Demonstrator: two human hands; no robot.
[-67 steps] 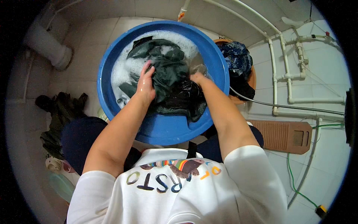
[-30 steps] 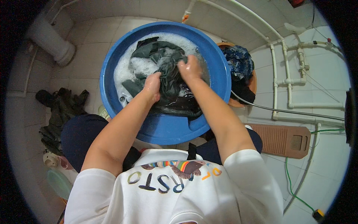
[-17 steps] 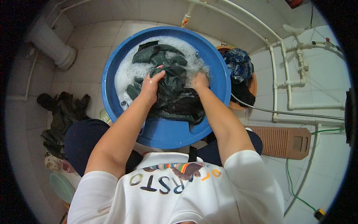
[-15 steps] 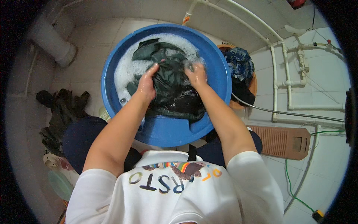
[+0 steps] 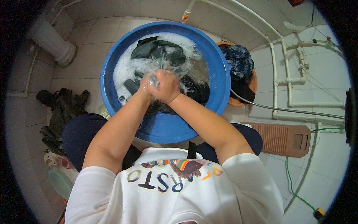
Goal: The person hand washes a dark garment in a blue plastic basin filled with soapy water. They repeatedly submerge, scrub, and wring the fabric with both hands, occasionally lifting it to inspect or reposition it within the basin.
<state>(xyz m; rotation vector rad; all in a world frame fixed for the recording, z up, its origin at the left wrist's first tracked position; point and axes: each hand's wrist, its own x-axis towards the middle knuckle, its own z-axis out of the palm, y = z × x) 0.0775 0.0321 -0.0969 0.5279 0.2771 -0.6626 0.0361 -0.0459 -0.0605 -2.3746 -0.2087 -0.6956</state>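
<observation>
Right hand (image 5: 167, 86) now meets left hand (image 5: 145, 90) amid dark-green cloth (image 5: 175, 58), suggesting joint rubbing, inside round blue plastic basin's rim (image 5: 220, 81); grips indeterminable.

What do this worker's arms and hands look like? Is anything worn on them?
They are human arms, without visible cables or machine parts. The left hand and right hand show no gloves, and both wrists look bare. The white sleeves are short, leaving the forearms uncovered, and belong to a white shirt. Splashing water blurs the fingers, so I cannot tell about rings.
</observation>
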